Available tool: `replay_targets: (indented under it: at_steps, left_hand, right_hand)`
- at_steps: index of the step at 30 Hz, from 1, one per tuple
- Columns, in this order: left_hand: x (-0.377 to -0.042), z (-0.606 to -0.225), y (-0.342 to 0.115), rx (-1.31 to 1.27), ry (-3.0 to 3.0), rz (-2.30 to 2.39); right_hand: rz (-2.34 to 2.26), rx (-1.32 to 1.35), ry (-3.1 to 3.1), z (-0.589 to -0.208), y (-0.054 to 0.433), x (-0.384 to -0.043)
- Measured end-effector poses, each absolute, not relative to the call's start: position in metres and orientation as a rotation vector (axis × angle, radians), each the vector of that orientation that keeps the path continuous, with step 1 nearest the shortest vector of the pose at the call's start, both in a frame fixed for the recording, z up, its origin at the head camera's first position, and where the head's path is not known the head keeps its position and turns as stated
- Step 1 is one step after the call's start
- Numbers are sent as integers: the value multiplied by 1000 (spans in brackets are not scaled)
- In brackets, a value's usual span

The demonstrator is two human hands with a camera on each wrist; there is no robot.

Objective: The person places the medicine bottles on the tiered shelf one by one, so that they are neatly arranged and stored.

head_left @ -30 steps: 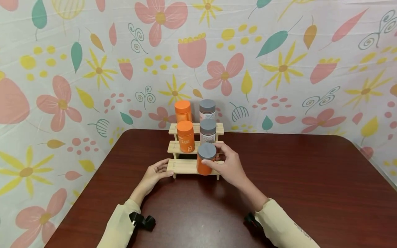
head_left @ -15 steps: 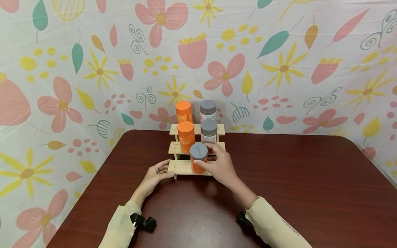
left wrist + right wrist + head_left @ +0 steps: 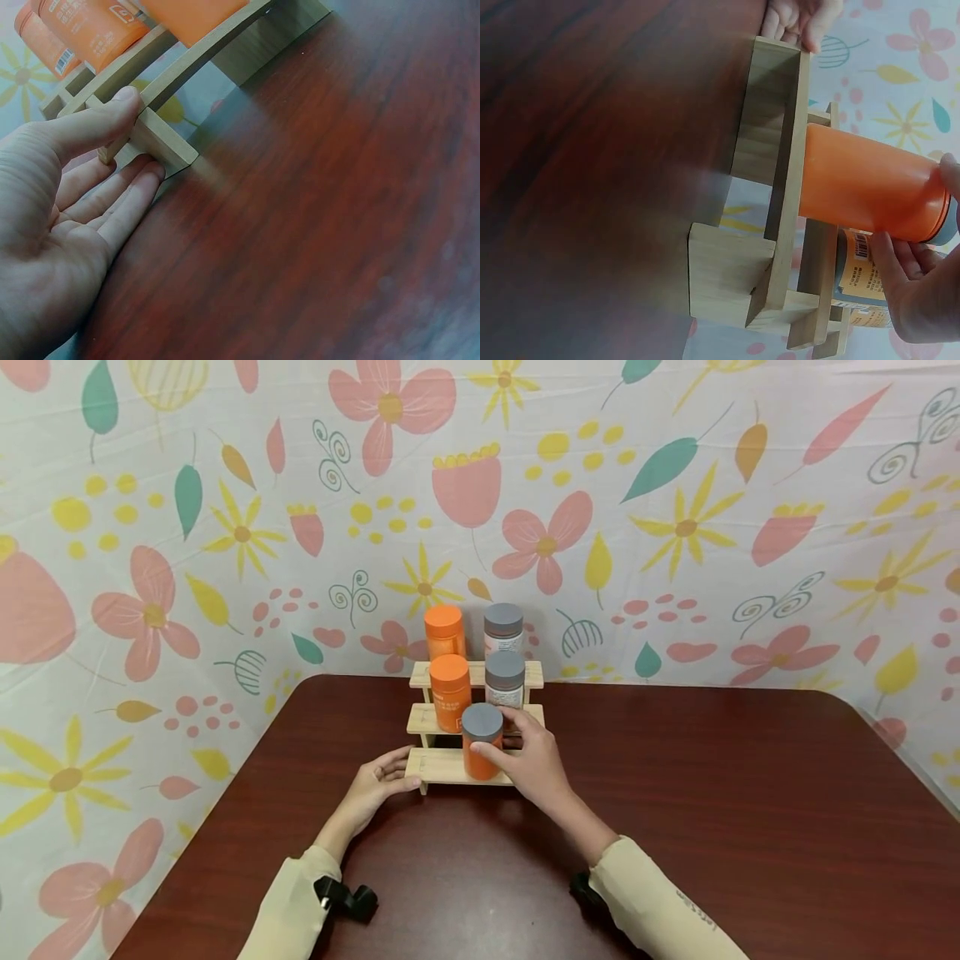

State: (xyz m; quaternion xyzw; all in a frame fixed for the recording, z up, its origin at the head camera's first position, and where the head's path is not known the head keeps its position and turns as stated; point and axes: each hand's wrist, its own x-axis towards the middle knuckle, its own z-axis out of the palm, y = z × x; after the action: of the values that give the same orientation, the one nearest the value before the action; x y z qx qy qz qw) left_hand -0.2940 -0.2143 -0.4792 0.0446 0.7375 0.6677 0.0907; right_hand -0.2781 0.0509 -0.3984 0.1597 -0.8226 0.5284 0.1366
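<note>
A three-step wooden display stand [image 3: 420,767] rests on the table. My right hand [image 3: 534,762] holds an orange jar with a grey lid [image 3: 480,762] between thumb and fingers. The jar is upright on the lowest step, a little right of its middle; the right wrist view shows its base at the board. At the stand's left end, my left hand [image 3: 372,787] grips the lowest step, thumb [image 3: 124,105] on the board's end and fingers [image 3: 135,195] below, beside the leg.
Two orange jars with orange lids, one on the middle step [image 3: 452,695] and one on the top step [image 3: 444,631], stand at left. Two grey-lidded jars, middle [image 3: 505,678] and top [image 3: 503,627], stand at right. A floral cloth [image 3: 675,568] hangs behind the dark wooden table [image 3: 712,793].
My right hand has slid the grey-lidded orange jar left along the lowest step, mostly in the first half second. My left hand has stayed at the stand's left end.
</note>
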Motion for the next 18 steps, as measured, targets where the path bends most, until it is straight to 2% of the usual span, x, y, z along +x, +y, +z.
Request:
replay_targets:
  at_steps: [18]
  left_hand:
    - [-299, -481, -211, 153, 2190, 1990]
  right_hand:
    - [1703, 350, -2417, -405, 54, -281]
